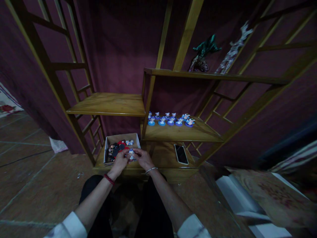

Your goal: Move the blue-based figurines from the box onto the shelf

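Note:
Between the fingers of both my hands is a small white figurine with blue on its head, held over the near right part of a cardboard box. My left hand grips it from the left, and my right hand pinches it from the other side. The open box sits on the low shelf and contains red and black figurines and a few white ones. On the middle shelf, two rows of little figurines stand on blue and purple bases.
A phone lies on the low shelf to the right. Above, a green sculpture and a clear one stand on the upper shelf. Cardboard and white boxes rest on the floor at right.

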Demonstrator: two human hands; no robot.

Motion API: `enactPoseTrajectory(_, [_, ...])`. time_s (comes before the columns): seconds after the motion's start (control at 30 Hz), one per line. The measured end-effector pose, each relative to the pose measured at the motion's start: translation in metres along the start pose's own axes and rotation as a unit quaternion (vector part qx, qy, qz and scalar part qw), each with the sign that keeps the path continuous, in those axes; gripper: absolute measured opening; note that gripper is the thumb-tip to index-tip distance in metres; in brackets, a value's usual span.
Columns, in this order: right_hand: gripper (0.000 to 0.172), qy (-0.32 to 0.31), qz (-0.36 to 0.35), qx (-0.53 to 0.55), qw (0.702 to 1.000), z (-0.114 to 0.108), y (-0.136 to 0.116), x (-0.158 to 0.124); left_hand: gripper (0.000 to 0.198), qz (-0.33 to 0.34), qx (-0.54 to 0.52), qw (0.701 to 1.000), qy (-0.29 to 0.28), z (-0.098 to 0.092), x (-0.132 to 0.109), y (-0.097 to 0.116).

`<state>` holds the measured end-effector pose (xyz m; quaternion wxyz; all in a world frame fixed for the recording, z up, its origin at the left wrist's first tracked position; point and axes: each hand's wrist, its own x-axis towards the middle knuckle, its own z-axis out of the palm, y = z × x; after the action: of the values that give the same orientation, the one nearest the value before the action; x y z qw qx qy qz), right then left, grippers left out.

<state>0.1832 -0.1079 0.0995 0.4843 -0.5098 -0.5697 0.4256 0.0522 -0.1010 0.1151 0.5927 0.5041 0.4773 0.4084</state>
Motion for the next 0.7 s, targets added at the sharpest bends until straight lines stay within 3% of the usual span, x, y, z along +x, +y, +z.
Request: enactPoseTrajectory(0.7, [0.028, 0.025, 0.046, -0.023, 0.998, 0.004, 0.022, 0.003, 0.033, -0.003, 0.009, 1.000, 0.019, -0.001, 0.005, -0.015])
